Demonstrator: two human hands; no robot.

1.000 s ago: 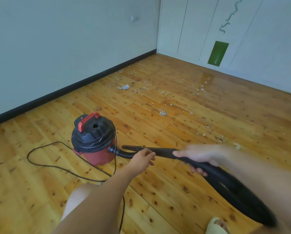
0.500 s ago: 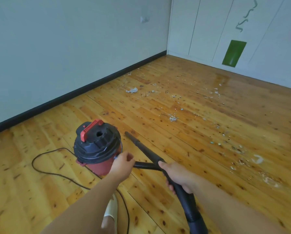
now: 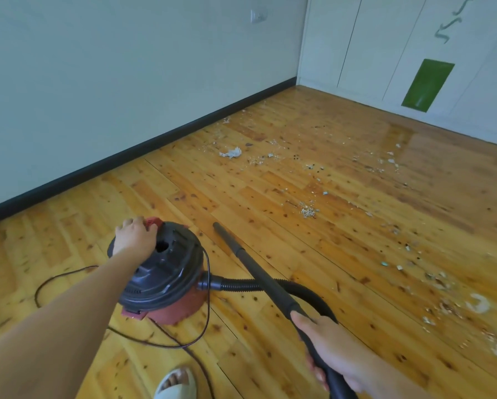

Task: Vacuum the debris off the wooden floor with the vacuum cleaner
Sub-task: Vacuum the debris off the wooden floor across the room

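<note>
Clenched round the rear of the rigid wand (image 3: 259,272), the right hand (image 3: 328,338) aims its tip toward 11 o'clock. The left hand (image 3: 135,237) lies over the red handle (image 3: 152,220) atop the vacuum cleaner (image 3: 166,277), at 9 o'clock of the wand; whether its fingers close round it I cannot tell. Debris (image 3: 308,211) litters the wooden floor (image 3: 184,191) from 12 to 3 o'clock. The canister looks compact, probably light enough to lift by that handle; the ribbed hose (image 3: 241,284) should flex.
</note>
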